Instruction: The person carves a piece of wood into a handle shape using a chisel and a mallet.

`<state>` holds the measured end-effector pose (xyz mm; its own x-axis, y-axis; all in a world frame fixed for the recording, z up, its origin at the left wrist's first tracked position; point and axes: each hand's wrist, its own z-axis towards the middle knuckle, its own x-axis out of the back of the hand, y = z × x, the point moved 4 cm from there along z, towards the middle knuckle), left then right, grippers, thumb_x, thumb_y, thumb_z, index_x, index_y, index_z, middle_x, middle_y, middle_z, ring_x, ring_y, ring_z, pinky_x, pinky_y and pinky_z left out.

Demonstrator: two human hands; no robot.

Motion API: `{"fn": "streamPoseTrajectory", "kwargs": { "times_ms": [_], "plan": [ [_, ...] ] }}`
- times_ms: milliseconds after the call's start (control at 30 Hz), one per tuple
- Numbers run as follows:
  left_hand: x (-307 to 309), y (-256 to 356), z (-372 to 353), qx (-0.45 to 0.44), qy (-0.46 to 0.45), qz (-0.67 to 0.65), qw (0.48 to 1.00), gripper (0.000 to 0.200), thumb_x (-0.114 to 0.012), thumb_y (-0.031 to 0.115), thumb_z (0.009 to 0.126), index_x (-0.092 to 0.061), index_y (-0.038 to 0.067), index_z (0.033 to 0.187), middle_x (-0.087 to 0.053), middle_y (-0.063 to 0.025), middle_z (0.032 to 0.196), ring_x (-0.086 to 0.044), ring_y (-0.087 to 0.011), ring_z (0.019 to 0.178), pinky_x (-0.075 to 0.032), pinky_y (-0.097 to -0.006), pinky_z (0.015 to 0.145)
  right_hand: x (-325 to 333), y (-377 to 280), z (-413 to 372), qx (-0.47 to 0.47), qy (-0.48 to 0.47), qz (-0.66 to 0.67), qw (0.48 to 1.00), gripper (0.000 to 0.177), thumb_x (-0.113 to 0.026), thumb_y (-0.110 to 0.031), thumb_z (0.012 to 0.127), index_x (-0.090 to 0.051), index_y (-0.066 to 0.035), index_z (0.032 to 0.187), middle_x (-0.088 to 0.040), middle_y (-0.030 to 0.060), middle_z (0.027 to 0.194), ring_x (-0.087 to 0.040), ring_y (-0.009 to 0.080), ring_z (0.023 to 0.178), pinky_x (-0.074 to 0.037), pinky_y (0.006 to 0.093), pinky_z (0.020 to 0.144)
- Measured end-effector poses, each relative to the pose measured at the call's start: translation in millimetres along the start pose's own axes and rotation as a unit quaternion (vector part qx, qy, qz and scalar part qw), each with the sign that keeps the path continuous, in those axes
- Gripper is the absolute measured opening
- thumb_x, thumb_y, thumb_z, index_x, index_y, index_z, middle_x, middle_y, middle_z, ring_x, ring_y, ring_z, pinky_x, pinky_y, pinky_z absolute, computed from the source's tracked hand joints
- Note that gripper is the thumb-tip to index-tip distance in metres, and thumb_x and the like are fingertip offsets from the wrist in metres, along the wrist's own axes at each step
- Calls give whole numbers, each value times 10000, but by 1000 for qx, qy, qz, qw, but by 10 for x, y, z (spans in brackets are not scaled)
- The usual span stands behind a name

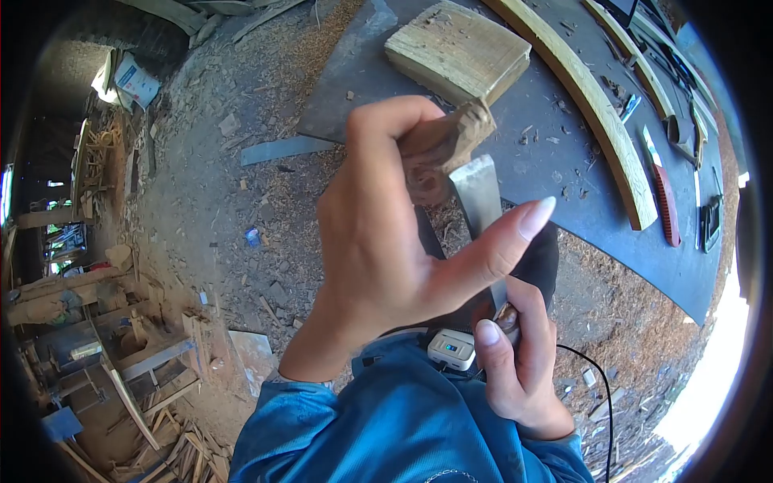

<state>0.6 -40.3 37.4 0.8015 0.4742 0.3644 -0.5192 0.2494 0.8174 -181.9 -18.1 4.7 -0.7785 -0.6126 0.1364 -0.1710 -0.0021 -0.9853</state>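
My left hand [378,217] has its fingers curled round a small carved wooden piece [455,141], while its thumb sticks out to the right. The palm side of that grip is hidden. Lower down, my right hand [523,362] is closed on the brown handle of a chisel-like tool. Its flat metal blade [478,193] points up, passes behind my left thumb, and has its wide end just below the wooden piece. Whether blade and wood touch, I cannot tell.
A thick wood block [459,50] and a long curved wooden strip [588,105] lie on the dark table [547,173]. A red-handled knife [666,201] is at the right. A small white device [452,349] hangs at my chest. Wood scraps lie lower left.
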Motion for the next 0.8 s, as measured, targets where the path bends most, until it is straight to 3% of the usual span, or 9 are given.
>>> {"fn": "streamPoseTrajectory", "kwargs": {
  "times_ms": [100, 400, 500, 700, 800],
  "plan": [
    [21, -29, 30, 10, 14, -5, 1000, 596, -842, 235, 752, -502, 0, 1182, -500, -40, 972, -481, -101, 842, -417, -248, 731, 14, -16, 21, -31, -14, 14, 999, 395, -673, -129, 980, -555, 61, 1306, -659, 130, 869, -658, 210, 724, -513, 328, 666],
    [2, -51, 45, -14, 3, -26, 1000, 585, -780, 195, 740, -437, 32, 1185, -453, -91, 1061, -418, -120, 867, -382, -270, 766, 31, -24, -2, -25, -32, 35, 999, 423, -684, -156, 983, -547, 73, 1311, -645, 121, 837, -649, 214, 694, -510, 326, 642],
    [-33, -26, 50, 9, -9, -67, 998, 587, -749, 195, 749, -412, 26, 1200, -437, -108, 1088, -407, -133, 893, -377, -283, 785, 24, -9, 2, -23, -35, 23, 999, 427, -685, -157, 983, -545, 79, 1309, -645, 126, 834, -653, 221, 689, -511, 329, 630],
    [-69, -10, 12, 84, 4, -66, 994, 459, -655, 214, 804, -455, -13, 1149, -475, -77, 959, -427, -107, 792, -390, -259, 700, -6, -3, -20, -6, -10, -8, 1000, 422, -686, -141, 977, -546, 78, 1309, -652, 136, 847, -667, 246, 697, -526, 349, 636],
    [-42, -108, 17, -42, 19, -11, 999, 483, -765, 247, 850, -517, -47, 1142, -633, -85, 820, -647, -134, 677, -529, -285, 567, -36, -3, -33, 43, -2, -35, 998, 419, -689, -124, 969, -547, 77, 1308, -652, 140, 861, -668, 256, 696, -531, 352, 634]
  ]
}}
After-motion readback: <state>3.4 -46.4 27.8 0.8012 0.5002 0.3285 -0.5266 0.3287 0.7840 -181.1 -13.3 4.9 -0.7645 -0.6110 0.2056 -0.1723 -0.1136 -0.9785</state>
